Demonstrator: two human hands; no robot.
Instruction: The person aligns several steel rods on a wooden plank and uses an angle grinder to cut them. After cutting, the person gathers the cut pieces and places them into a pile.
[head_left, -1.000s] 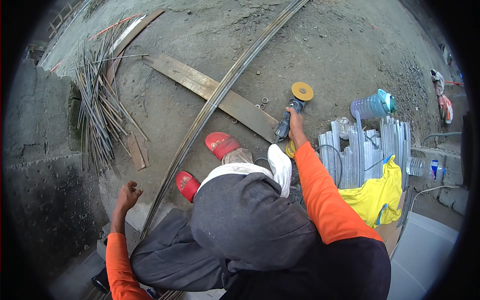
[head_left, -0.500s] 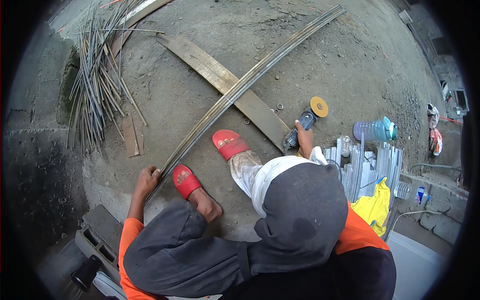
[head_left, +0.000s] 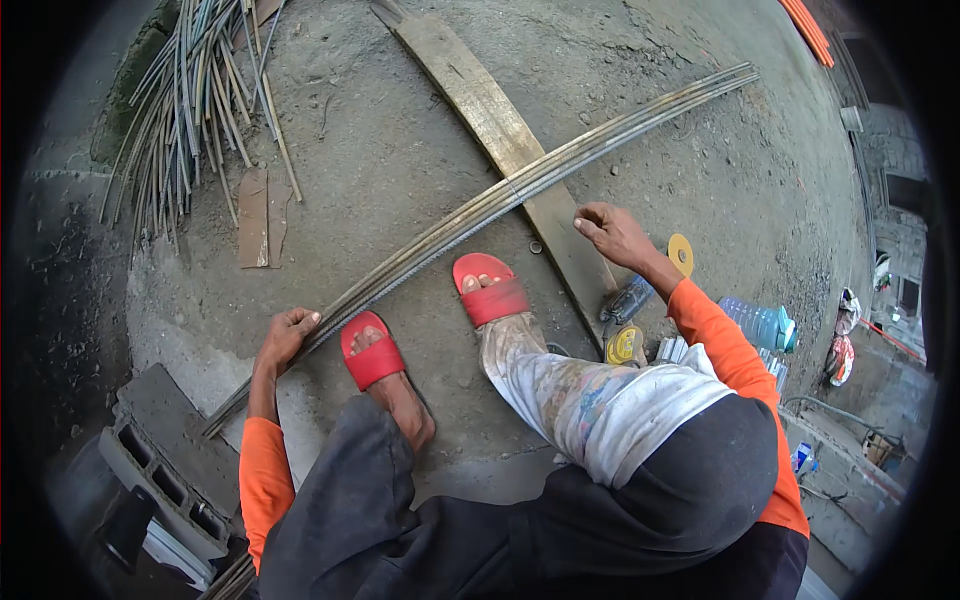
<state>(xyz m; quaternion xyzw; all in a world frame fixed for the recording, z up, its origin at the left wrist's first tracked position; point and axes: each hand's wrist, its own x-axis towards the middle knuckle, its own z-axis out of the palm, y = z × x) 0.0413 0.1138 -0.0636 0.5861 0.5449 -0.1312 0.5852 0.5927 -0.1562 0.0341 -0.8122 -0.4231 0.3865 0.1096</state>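
A bundle of long steel rebar rods [head_left: 440, 245] runs slantwise from near left to far right, resting across a wooden plank [head_left: 490, 110]. My left hand [head_left: 287, 338] is closed on the rods toward their near end, beside my red sandal. Above the ground near the plank, my right hand [head_left: 614, 236] is empty, its fingers loosely bent and the thumb apart. An angle grinder [head_left: 628, 298] with a yellow disc [head_left: 681, 254] lies by the plank's near end, partly hidden under my right forearm.
More rebar [head_left: 200, 110] is heaped at the far left, near a brown flat scrap [head_left: 254, 218]. Hollow blocks [head_left: 165, 470] stand at lower left. A blue water jug [head_left: 757, 325] lies at right. My red-sandalled feet [head_left: 490, 290] are close to the rods. Orange pipes [head_left: 806, 30] lie far right.
My right hand has let go of the angle grinder, now on the ground, and moved toward the rods. My left hand stays at the rods. The view has shifted.
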